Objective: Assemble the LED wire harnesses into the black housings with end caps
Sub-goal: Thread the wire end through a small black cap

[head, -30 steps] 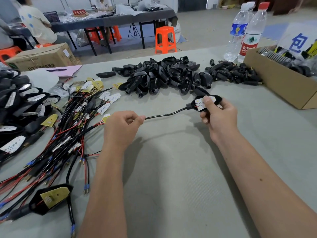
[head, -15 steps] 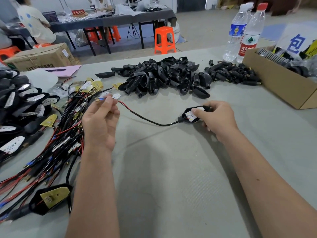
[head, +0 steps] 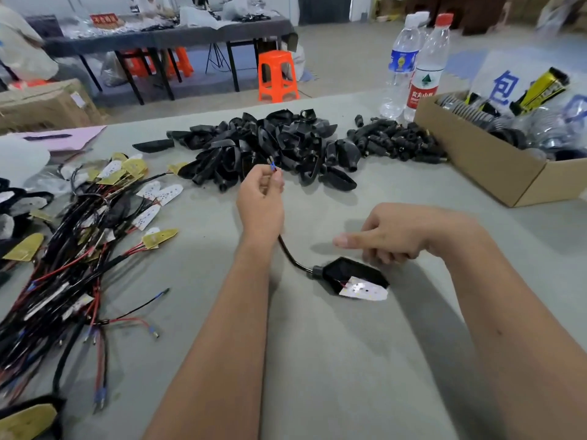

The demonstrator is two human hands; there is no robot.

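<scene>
Grey tabletop (head: pixel 349 360): left grip (head: pixel 261 198) pinches wire end (head: pixel 272 167); right grip (head: pixel 394 239) loosely curled, holding nothing, above black housing (head: pixel 346 276) at 6 o'clock.

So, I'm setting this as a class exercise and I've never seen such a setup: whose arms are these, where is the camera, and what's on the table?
No machine here: a person's two bare arms, filmed by a camera worn on their head, looking down. The left hand pinches the wire end of one harness. Its black housing with a white LED board lies on the grey table, beside the right hand, which holds nothing. Beyond lie a pile of empty housings, to the left loose wire harnesses.
</scene>
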